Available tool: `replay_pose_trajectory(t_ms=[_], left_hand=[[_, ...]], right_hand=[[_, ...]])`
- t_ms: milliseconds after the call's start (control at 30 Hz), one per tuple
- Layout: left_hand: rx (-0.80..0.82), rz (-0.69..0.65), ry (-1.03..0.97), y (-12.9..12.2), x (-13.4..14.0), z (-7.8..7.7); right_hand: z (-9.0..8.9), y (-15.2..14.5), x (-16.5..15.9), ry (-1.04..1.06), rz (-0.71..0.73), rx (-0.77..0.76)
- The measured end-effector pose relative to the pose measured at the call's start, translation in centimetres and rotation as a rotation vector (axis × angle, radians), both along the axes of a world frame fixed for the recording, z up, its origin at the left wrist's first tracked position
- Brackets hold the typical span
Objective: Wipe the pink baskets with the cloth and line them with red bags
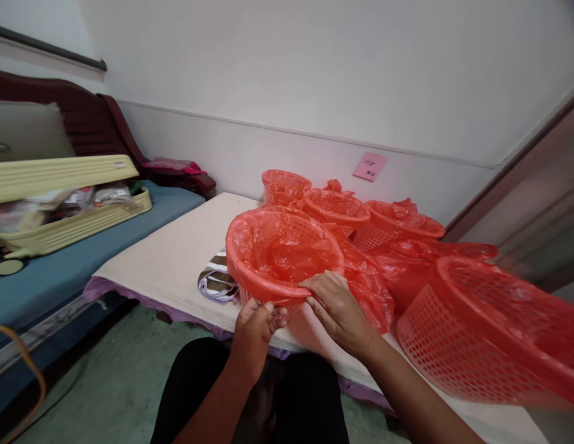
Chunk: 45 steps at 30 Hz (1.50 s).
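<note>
A red perforated plastic basket [236, 262] stands in front of me, lined with a thin red plastic bag [289, 250] whose edge is folded over the rim. Just below the near rim, my left hand [255, 333] is closed in a pinch on the bag's edge. My right hand [337, 308] grips the rim at its near right, fingers bent over the bag and the basket's lip. Loose red bag film [373, 287] lies to the right of this basket.
Several more red lined baskets stand behind, and a large basket [447, 336] is at right. A striped cloth [217, 277] lies left on the cream-covered bed [162, 246]. An open yellow suitcase [83, 225] rests on a blue bed [176, 203]. A pink note [370, 166] hangs on the wall.
</note>
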<state>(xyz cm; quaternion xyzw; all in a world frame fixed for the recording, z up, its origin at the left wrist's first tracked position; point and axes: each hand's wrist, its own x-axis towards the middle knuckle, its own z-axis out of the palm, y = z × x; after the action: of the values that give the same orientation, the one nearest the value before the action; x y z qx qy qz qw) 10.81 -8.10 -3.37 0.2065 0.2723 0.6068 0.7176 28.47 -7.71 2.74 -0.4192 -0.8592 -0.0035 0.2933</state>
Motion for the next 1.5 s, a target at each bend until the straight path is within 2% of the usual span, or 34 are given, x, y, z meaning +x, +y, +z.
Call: replay_pose_trajectory(t_ms=[333, 633, 1167, 1500], left_hand=[[0.037, 0.054, -0.225, -0.4, -0.7, 1.0], [0.005, 0.003, -0.264, -0.6, -0.1, 0.5], [0.110, -0.077, -0.219, -1.0, 0.5, -0.5], [0.154, -0.222, -0.088, -1.4, 1.6, -1.3]], right_hand=[[-0.4, 0.0, 0.1, -0.010, -0.011, -0.031], [-0.2, 0.0, -0.2, -0.008, 0.007, -0.030], [-0.2, 0.0, -0.1, -0.009, -0.006, -0.022], [-0.6, 0.0, 0.0, -0.004, -0.002, -0.028]])
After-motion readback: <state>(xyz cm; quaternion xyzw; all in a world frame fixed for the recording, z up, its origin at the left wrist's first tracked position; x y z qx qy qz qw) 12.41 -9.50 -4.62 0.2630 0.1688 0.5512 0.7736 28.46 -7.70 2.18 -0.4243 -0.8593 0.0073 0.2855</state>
